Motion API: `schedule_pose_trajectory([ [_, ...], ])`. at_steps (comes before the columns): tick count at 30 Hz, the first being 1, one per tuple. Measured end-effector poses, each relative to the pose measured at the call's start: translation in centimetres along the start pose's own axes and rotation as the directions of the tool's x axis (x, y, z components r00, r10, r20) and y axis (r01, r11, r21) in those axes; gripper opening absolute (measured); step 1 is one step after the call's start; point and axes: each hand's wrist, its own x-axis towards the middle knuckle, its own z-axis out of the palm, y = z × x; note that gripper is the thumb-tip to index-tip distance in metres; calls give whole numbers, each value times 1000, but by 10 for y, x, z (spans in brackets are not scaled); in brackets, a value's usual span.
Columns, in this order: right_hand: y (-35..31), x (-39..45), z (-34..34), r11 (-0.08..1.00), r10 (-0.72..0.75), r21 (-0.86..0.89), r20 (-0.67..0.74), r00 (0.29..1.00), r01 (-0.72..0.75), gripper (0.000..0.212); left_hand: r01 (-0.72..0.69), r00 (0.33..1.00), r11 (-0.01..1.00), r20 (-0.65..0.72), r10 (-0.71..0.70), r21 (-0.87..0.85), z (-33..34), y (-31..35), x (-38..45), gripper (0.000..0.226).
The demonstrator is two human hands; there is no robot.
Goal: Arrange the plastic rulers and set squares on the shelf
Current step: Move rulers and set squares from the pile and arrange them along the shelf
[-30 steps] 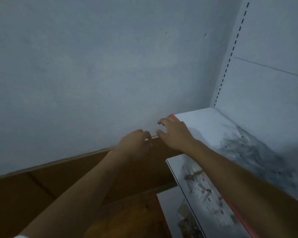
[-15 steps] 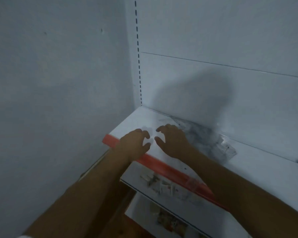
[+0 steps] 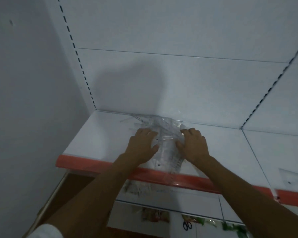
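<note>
A heap of clear plastic rulers and set squares (image 3: 165, 134) lies on the white shelf (image 3: 96, 136), running from the back panel to the red front edge and slightly over it. My left hand (image 3: 142, 145) rests flat on the heap's left side, fingers spread. On the right side my right hand (image 3: 193, 143) presses the heap, thumb on the plastic. Both hands flank the pile; whether either grips a piece is unclear. More clear rulers fan out at the back (image 3: 138, 119).
A red strip (image 3: 86, 162) fronts the shelf. Another clear set square (image 3: 292, 177) lies on the neighbouring shelf section at right. Lower shelves hold packaged goods (image 3: 155, 217) and black scissors (image 3: 187, 225). A grey wall (image 3: 24, 100) closes the left side.
The view has swung right from the wall to the shelf. Both hands moved from the shelf's left end to the heap of rulers and now lie on either side of it.
</note>
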Motion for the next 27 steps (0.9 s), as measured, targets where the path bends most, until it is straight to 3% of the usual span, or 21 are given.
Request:
schedule_pose_trajectory([
  [5, 10, 13, 4, 1000, 1, -30, 54, 999, 1, 42, 34, 994, 997, 100, -42, 73, 7, 6, 12, 46],
  [13, 16, 30, 9, 991, 7, 134, 115, 993, -23, 39, 43, 993, 986, 104, -61, 163, 5, 6, 30, 46],
  [21, 15, 33, -3, 948, 75, 296, 158, 985, -120, 39, 36, 999, 986, 30, -41, 162, 3, 4, 49, 43],
  [27, 20, 26, -18, 947, 86, 290, 177, 980, -136, 33, -62, 997, 993, -49, 68, 104, -4, -8, 76, 47],
])
